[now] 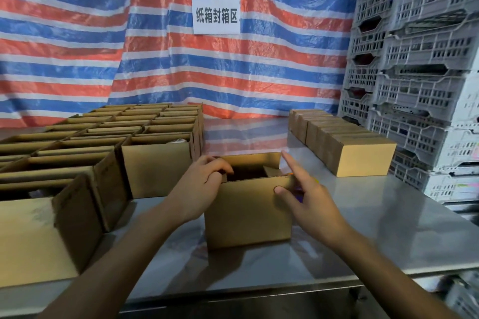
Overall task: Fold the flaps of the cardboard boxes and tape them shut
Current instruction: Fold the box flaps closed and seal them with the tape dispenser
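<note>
1. The box in hand (pixel 248 210) stands just below the middle of the frame on the steel table (pixel 375 228). Its top is open, the far long flap (pixel 254 160) is upright, and the right end flap (pixel 272 171) is tipped partly inward.
2. Your hands are apart, one at each end of it. Your left hand (pixel 204 184) curls its fingers over the left end flap. Your right hand (pixel 308 197) is spread with straight fingers and grips nothing; its thumb touches the near face by the upper right corner.
3. On this box, folding looks barely begun: no flap lies flat yet and no tape is on it.
4. Right of centre, a row of closed boxes (pixel 363 158) runs back toward the wall. You can count at least five, but the far ones merge. Whether they are taped cannot be told.
5. At the left, a block of open boxes (pixel 155 158) waits with flaps up. There are well over a dozen, and the block runs off the frame edge, so no exact count. By that, most of the job looks still ahead.
6. No tape roll or dispenser can be made out. A scrap of orange and purple behind your right hand is too hidden to name.
7. Further out there is one striped tarp (pixel 77 33) with one paper sign (pixel 216 15) at upper centre. Grey crates (pixel 414 59) are stacked along the right edge.
</note>
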